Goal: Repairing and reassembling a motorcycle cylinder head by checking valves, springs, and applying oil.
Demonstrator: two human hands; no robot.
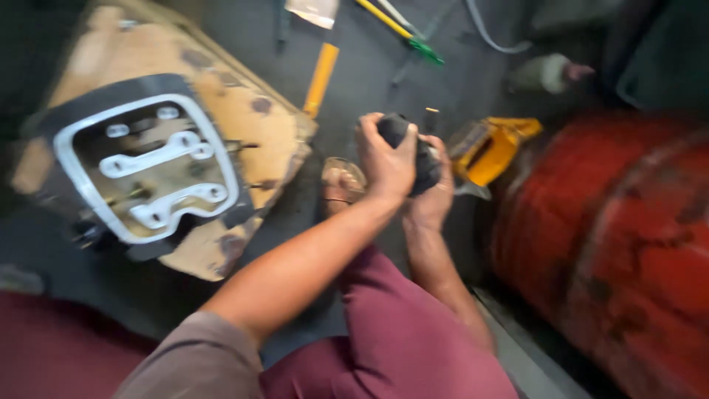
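In the lower middle of the frame a maroon-clad knee (413, 347) is filling the foreground, with both forearms reaching up from it toward the centre. There the left hand (385, 159) and the right hand (434, 193) are closing together round a dark rounded part (412, 148) — the left wrapping over its top and left side, the right cupping it from beneath and behind. The fingers of both hands are curled tight against it, barely open at all; motion blur is hiding exactly where the fingertips are sitting.

The part is looking like solid, stiff stuff, probably metal or hard rubber, fairly heavy for its bulk and perhaps greasy — so a two-handed wrap round its widest girth is seeming the safest hold.

Just beyond the hands a sandalled foot (341, 183) is resting on the dark floor (413, 81), and a yellow tool (493, 148) is lying just to the right. At the left a tan block with a white-rimmed metal cover (148, 174) is sitting; at the right a red drum (620, 244) is lying. Farther up, a yellow handle (322, 77) and a green-tipped tool (413, 41) are lying on the floor.
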